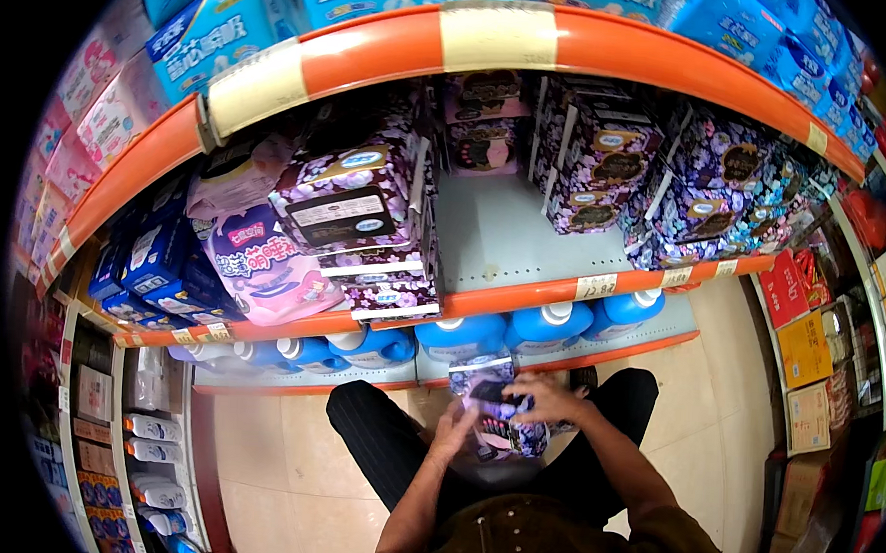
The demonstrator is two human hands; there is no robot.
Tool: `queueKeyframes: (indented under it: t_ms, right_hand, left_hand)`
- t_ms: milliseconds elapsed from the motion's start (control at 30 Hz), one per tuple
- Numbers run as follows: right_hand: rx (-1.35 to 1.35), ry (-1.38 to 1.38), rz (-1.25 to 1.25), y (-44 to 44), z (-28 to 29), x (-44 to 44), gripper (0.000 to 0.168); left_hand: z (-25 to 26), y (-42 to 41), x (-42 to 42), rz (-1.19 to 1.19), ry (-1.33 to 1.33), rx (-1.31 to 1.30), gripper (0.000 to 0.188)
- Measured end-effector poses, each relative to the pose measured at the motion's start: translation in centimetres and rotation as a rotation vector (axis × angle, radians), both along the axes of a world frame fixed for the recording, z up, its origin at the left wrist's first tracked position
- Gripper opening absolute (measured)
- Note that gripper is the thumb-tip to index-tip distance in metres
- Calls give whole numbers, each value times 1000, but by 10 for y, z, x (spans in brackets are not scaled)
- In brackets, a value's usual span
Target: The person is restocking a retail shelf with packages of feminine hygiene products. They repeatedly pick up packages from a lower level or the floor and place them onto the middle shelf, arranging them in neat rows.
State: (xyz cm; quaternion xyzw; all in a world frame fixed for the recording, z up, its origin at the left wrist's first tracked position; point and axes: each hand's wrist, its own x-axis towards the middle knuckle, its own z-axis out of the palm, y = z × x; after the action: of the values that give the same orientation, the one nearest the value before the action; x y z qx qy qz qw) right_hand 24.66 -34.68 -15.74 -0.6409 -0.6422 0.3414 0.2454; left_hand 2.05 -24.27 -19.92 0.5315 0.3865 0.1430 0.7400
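Low between my knees are purple floral packs point(514, 430), apparently sanitary pads, in shiny printed wrapping. My left hand point(450, 427) grips their left side, thumb uppermost. From the right, my right hand point(549, 399) lies over the upper right part with its fingers curled on the wrapping. A further floral pack point(481, 367) sticks out just beyond my hands; whether it is joined to the others I cannot tell. On the shelf ahead stand matching dark floral packs, in a left stack point(346, 196) and a right stack point(599, 164). The grey shelf board point(502, 227) shows between them.
An orange shelf edge point(487, 303) with price tags crosses in front of me. Overhead runs another orange edge point(380, 37), with blue packs point(200, 35) above it. Blue detergent jugs point(549, 327) line the bottom shelf. Boxed goods point(804, 348) stand at right, white bottles point(155, 428) at left.
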Motion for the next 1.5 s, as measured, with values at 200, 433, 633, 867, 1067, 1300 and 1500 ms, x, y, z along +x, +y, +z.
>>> queueKeyframes:
  t_ms: [200, 433, 633, 867, 1067, 1300, 1500]
  right_hand:
    - [-73, -153, 123, 20, 17, -16, 50]
    - [724, -396, -176, 140, 228, 42, 29]
    - [1038, -879, -285, 258, 320, 115, 45]
    - [507, -871, -227, 295, 346, 136, 49]
    - [395, -887, -211, 288, 350, 143, 52]
    - [388, -907, -190, 286, 348, 141, 57]
    - [406, -919, -180, 277, 344, 136, 60]
  left_hand:
    - [-41, -6, -5, -124, 286, 237, 73]
    - [-49, -5, 4, -38, 406, 331, 64]
    - [-60, -6, 4, -54, 456, 310, 61]
    - [-59, -4, 6, -95, 516, 313, 57]
    - [-50, -6, 9, -64, 520, 442, 54]
    - [-40, -4, 12, -107, 548, 369, 55]
    - [-39, -5, 11, -67, 529, 421, 54]
